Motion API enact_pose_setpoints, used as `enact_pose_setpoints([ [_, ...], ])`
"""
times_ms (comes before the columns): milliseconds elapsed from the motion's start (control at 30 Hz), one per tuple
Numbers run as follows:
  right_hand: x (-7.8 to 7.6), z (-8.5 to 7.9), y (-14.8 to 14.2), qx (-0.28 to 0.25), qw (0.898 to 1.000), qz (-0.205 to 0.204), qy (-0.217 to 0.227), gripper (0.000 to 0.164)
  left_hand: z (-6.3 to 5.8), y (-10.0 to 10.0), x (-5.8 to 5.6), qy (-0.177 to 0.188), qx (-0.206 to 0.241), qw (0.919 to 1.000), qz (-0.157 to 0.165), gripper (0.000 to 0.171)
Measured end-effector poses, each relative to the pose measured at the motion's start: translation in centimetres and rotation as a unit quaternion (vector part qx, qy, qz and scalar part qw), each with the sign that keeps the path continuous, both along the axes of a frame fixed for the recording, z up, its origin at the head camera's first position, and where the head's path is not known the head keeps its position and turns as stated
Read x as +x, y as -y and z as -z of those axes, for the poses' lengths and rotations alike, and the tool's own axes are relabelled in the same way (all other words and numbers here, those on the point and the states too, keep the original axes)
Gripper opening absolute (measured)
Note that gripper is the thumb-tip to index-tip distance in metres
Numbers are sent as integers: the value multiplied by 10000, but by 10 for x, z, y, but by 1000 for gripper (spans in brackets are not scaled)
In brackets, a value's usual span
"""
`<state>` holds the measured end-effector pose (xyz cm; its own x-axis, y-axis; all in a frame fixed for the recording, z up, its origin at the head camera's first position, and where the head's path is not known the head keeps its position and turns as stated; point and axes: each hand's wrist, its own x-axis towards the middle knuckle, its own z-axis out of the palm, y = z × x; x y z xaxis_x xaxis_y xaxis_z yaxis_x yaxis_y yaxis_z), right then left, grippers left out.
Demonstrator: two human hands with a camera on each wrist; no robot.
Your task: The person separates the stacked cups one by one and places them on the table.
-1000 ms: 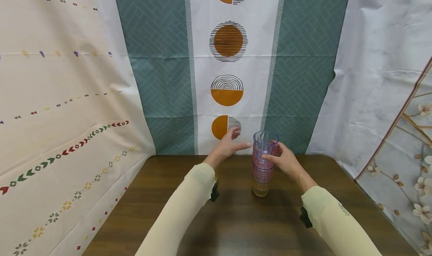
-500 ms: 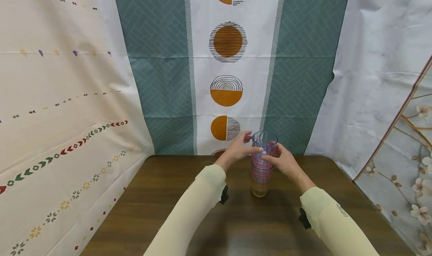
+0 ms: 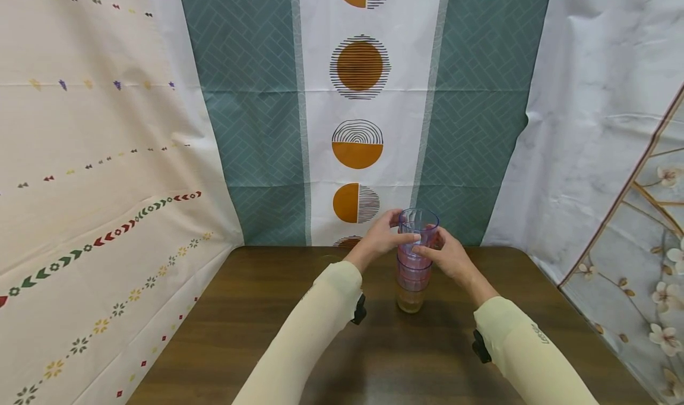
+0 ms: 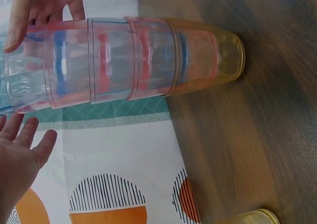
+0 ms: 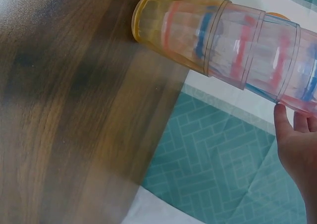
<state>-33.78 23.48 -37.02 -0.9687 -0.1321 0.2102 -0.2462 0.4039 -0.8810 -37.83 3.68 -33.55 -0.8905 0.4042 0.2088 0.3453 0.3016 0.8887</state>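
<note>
A tall stack of see-through plastic cups (image 3: 414, 277) stands upright on the table, a yellow cup (image 5: 153, 18) at its base, with pink and blue cups nested above. A blue-rimmed cup (image 3: 419, 216) tops it. My left hand (image 3: 380, 237) is at the stack's upper left, its thumb across the front of the top cup and fingers at the side; in the left wrist view some fingertips stand off the wall. From the right, my right hand (image 3: 451, 253) holds the upper stack, thumb in front and fingers behind.
Another yellow cup (image 4: 252, 218) stands on the table left of the stack, mostly hidden by my left arm in the head view. The dark wooden table (image 3: 256, 310) ends at a patterned curtain (image 3: 262, 126) close behind the stack. Cloths hang on both sides.
My left hand has moved right, from beside the stack to the top cup, its thumb now overlapping the cup's front. The right hand and the stack have stayed in place.
</note>
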Motion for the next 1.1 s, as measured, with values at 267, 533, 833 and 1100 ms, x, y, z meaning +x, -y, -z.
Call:
enact_pose_setpoints([
  [267, -1, 3, 0, 20, 10000, 1, 49, 86, 0, 0, 1, 8, 118, 9999, -7, 79],
  [533, 1, 1, -1, 29, 10000, 20, 86, 81, -3, -2, 3, 34, 303, 9995, -13, 79],
  [833, 0, 3, -1, -66, 9999, -41, 129, 94, -22, 0, 5, -163, 556, 9983, -47, 78],
  [1100, -2, 3, -1, -31, 9999, -46, 133, 94, -47, 11, 11, -308, 598, 9977, -75, 80],
])
